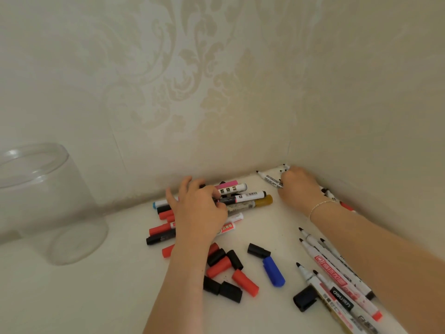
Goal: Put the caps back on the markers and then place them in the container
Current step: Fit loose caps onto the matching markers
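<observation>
My left hand (198, 208) lies over a heap of capped markers (243, 197) near the back wall, its fingers curled round one of them. My right hand (297, 186) reaches into the corner and grips uncapped white markers (269, 179) there. Loose red and black caps (225, 273) lie in front of the heap, with a blue cap (273, 271) and a black cap (257, 250) beside them. More uncapped markers (337, 278) lie at the front right under my right forearm. A clear plastic container (45, 203) stands at the left.
The white table surface (96, 297) meets patterned walls at the back and right, forming a corner. Another black cap (304, 298) lies next to the front markers. A bracelet sits on my right wrist.
</observation>
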Tool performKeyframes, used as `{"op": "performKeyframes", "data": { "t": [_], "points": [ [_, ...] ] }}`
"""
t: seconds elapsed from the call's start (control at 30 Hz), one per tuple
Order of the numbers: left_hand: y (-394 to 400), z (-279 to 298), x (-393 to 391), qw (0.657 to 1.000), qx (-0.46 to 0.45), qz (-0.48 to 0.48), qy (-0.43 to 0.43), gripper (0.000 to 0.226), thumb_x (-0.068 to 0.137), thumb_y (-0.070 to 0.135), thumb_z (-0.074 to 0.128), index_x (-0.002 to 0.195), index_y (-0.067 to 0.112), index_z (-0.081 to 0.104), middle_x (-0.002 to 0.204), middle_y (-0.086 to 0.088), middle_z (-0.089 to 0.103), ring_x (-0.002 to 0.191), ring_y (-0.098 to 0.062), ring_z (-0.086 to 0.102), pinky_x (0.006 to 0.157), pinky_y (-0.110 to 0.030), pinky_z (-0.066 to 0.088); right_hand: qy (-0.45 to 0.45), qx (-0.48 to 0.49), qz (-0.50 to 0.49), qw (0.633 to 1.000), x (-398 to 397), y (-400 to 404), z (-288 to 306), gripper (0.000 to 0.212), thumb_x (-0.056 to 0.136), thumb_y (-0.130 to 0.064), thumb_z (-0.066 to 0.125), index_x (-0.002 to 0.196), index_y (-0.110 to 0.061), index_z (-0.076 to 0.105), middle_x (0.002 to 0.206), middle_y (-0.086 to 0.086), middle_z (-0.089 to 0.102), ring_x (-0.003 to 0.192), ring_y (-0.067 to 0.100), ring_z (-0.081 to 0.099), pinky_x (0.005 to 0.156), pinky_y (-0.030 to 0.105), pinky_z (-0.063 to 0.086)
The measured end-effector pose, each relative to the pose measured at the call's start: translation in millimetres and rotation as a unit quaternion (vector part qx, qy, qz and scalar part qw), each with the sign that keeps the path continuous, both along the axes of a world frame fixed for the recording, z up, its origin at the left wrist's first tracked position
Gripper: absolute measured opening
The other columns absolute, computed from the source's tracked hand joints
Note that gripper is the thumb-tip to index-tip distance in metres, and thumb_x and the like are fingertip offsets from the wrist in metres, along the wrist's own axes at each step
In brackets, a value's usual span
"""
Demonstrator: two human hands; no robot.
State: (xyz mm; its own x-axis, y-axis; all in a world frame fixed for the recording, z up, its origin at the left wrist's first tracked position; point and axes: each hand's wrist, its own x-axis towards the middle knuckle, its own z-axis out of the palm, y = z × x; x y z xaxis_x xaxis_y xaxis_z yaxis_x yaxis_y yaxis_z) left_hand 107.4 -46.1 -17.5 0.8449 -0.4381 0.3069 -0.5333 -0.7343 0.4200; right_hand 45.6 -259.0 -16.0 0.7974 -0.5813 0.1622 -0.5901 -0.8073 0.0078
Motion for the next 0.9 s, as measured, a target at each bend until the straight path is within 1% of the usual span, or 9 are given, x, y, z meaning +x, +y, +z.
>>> {"op": "performKeyframes", "data": {
  "t": [0.1,0.17,0.27,0.4,0.53,0.63,0.7,0.8,0.9],
  "points": [
    [-2.4,-0.9,-1.2,1.0,-0.005,-0.01,0.0,0.019,0.087,0.032,0.059,0.104,0.032,0.065,0.141,0.008,0.043,0.144,-0.015,0.015,0.117,-0.054,-0.002,-0.01,0.003,0.006,1.0,7.2,3.3,3.7,0.023,0.092,-0.02,0.051,0.106,-0.003,0.058,0.119,0.016,0.052,0.113,0.032,0.048,0.088,0.033,0.038],
    [-4.0,-1.6,-1.4,1.0,0.005,-0.017,-0.003,0.016,0.089,0.035,0.059,0.103,0.033,0.065,0.141,0.008,0.043,0.144,-0.014,0.015,0.117,-0.053,-0.003,-0.021,0.026,0.013,0.999,11.2,5.9,3.9,0.012,0.091,-0.015,0.051,0.088,-0.005,0.057,0.109,0.017,0.055,0.102,0.031,0.053,0.077,0.03,0.038],
    [-4.5,-2.1,-1.9,1.0,0.004,-0.01,0.007,0.015,0.09,0.035,0.059,0.103,0.031,0.066,0.139,0.008,0.045,0.143,-0.014,0.017,0.116,-0.053,-0.004,-0.023,0.091,0.004,0.996,12.8,8.4,1.3,0.033,0.09,-0.007,0.048,0.062,-0.012,0.031,0.088,0.012,0.047,0.079,0.025,0.047,0.065,0.027,0.033],
    [-3.5,-3.5,-0.9,1.0,0.004,-0.007,0.005,0.014,0.09,0.032,0.058,0.099,0.029,0.068,0.136,0.008,0.048,0.142,-0.014,0.021,0.117,-0.054,-0.002,-0.061,0.158,-0.016,0.985,7.6,7.3,6.5,0.03,0.087,-0.012,0.053,0.063,-0.012,0.035,0.075,0.007,0.046,0.06,0.02,0.044,0.048,0.026,0.028],
    [-4.3,-2.0,-3.7,1.0,-0.025,-0.018,-0.002,0.012,0.089,0.028,0.059,0.095,0.027,0.069,0.13,0.009,0.051,0.136,-0.012,0.028,0.116,-0.051,0.001,-0.157,0.272,-0.034,0.949,-5.9,11.1,25.3,0.017,0.085,-0.022,0.059,0.085,-0.006,0.052,0.069,0.005,0.049,0.058,0.021,0.047,0.053,0.028,0.037],
    [-4.8,1.1,-10.2,0.993,-0.087,-0.082,0.008,0.011,0.087,0.022,0.064,0.094,0.027,0.072,0.123,0.009,0.053,0.123,-0.011,0.043,0.115,-0.041,0.021,-0.184,0.334,-0.024,0.924,-19.6,24.8,42.5,0.018,0.084,-0.021,0.06,0.084,-0.007,0.049,0.065,0.005,0.048,0.054,0.016,0.042,0.051,0.027,0.033],
    [-5.0,9.0,-20.9,0.979,-0.103,-0.166,0.055,0.011,0.087,0.019,0.066,0.092,0.027,0.073,0.113,0.011,0.054,0.11,-0.01,0.05,0.102,-0.031,0.039,-0.191,0.368,-0.017,0.91,-27.5,35.6,51.6,0.016,0.085,-0.018,0.06,0.084,-0.007,0.049,0.067,0.007,0.051,0.053,0.016,0.044,0.051,0.026,0.036],
    [-2.1,23.3,-40.3,0.959,-0.008,-0.251,0.134,0.014,0.089,0.021,0.063,0.096,0.03,0.072,0.106,0.013,0.055,0.095,-0.003,0.054,0.083,-0.019,0.041,-0.202,0.408,-0.01,0.89,-37.8,48.5,58.6,0.007,0.087,-0.013,0.054,0.085,-0.007,0.049,0.074,0.011,0.056,0.055,0.018,0.047,0.051,0.026,0.038],
    [4.1,27.1,-49.4,0.943,0.075,-0.275,0.17,0.025,0.085,0.016,0.062,0.099,0.034,0.07,0.104,0.017,0.059,0.09,0.001,0.054,0.07,-0.011,0.038,-0.225,0.459,-0.011,0.859,-48.9,56.6,61.5,0.007,0.087,-0.004,0.042,0.091,-0.006,0.047,0.07,0.012,0.054,0.049,0.021,0.049,0.048,0.026,0.037]
  ]
}}
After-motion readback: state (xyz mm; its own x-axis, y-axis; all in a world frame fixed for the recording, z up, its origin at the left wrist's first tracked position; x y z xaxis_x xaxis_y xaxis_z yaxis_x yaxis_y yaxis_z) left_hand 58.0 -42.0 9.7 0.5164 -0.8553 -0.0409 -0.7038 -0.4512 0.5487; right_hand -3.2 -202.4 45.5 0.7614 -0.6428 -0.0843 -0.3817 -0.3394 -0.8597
